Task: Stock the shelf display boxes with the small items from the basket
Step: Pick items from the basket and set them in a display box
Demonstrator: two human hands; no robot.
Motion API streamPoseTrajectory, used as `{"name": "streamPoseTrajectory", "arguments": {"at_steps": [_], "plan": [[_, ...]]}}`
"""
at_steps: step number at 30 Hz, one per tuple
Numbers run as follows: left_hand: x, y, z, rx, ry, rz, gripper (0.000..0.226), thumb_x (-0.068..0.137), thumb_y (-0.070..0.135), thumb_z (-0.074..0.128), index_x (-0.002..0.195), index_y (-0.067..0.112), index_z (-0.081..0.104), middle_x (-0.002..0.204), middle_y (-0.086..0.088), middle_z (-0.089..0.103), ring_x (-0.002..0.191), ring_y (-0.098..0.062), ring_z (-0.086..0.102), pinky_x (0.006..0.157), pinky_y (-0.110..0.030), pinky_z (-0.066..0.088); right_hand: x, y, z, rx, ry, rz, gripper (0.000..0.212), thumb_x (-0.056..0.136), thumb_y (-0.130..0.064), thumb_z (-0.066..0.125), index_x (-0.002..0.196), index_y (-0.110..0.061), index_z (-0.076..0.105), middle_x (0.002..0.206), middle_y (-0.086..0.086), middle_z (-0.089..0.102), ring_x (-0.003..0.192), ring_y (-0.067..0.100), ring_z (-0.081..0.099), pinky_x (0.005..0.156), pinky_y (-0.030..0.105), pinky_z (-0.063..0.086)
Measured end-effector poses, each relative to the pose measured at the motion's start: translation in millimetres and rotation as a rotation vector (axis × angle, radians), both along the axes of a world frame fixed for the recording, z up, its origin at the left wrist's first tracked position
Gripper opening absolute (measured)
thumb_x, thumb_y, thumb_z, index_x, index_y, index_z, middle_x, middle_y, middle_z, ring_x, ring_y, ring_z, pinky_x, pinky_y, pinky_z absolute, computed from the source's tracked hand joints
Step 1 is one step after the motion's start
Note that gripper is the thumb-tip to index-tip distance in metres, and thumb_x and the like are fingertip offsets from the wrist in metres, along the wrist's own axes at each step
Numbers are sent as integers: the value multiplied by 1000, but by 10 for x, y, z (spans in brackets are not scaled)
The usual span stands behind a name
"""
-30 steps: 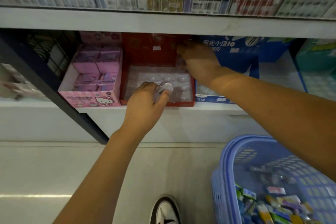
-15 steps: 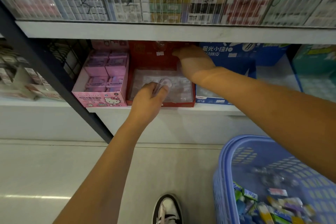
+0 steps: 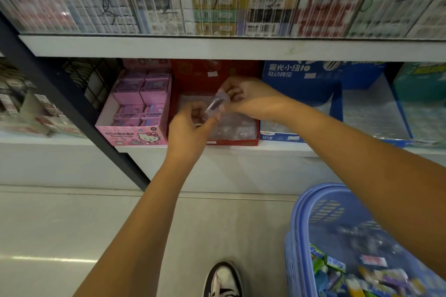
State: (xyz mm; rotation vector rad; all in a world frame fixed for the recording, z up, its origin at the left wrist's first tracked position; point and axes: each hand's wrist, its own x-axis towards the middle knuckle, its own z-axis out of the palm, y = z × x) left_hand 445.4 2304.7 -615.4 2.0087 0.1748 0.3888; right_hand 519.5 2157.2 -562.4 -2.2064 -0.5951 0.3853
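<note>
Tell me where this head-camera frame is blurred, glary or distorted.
Head view: the upper-shelf packages smear with motion blur; the small clear item between the left hand and right hand is soft; a glare streak crosses the floor; wide-angle distortion slants the dark shelf post.

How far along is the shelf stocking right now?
Done: the pink box looks stocked with packs. In hand: left hand and right hand pinch a clear item above the red box, whose tray looks mostly unfilled. Left: many packets lie in the blue basket.
</note>
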Motion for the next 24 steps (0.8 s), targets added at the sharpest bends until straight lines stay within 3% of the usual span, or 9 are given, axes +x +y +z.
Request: {"name": "streamPoseTrajectory", "arguments": {"at_steps": [2,5,7,9,11,13,15,17,24], "plan": [[1,30,28,-31,-17,31,46,71,37,80,105,18,56,90,5,64,81,-8,63,69,-19,53,-18,3,60,-216,-266,115,36,81,-28,71,115,-30,59,115,-9,63,99,8,58,76,13,44],[18,64,126,17,-70,49,53,63,38,84,101,21,51,84,12,60,71,6,59,61,-7,48,-60,47,136,-316,-548,341,37,88,-29,63,124,-25,57,120,-1,61,107,15,55,87,26,46],[19,62,197,9,-113,65,52,64,41,83,99,22,49,84,12,61,71,8,59,64,-8,49,-46,66,171,-309,-572,354,31,89,-31,62,118,-23,56,98,-7,61,92,13,57,72,25,47],[-5,22,223,4,-104,62,54,70,50,74,108,20,51,93,8,66,81,-1,64,73,-19,53,27,55,169,-299,-516,231,30,87,-32,63,114,-24,51,81,-17,51,78,7,53,59,19,39],[-45,-36,178,166,-23,11,57,80,55,63,121,17,53,108,1,66,96,-14,64,80,-25,50,139,20,114,-242,-466,93,37,86,-23,62,119,-20,45,92,-6,56,85,15,55,68,27,47],[-108,-117,57,458,69,-138,54,89,47,57,131,14,52,131,-6,57,119,-22,54,94,-26,41,227,-3,41,-209,-499,20,37,88,-13,54,124,-12,45,106,9,59,96,23,57,83,37,49],[-173,-190,-66,708,114,-304,59,93,45,50,143,17,38,151,-6,36,140,-23,29,114,-34,20,284,9,-41,-207,-566,-13,31,89,-10,51,120,-9,51,108,12,60,98,25,57,85,36,48],[-206,-215,-170,868,153,-354,65,95,49,41,150,21,21,158,-2,18,147,-22,10,118,-39,2,316,50,-123,-261,-630,-14,29,89,-12,55,118,-9,55,112,11,60,102,24,57,85,33,46],[-199,-214,-216,891,181,-345,67,96,51,37,152,22,14,160,2,10,148,-20,5,117,-36,9,438,91,-271,-413,-781,-89,32,91,-15,53,122,-9,56,122,12,57,119,28,47,97,31,34]]}}
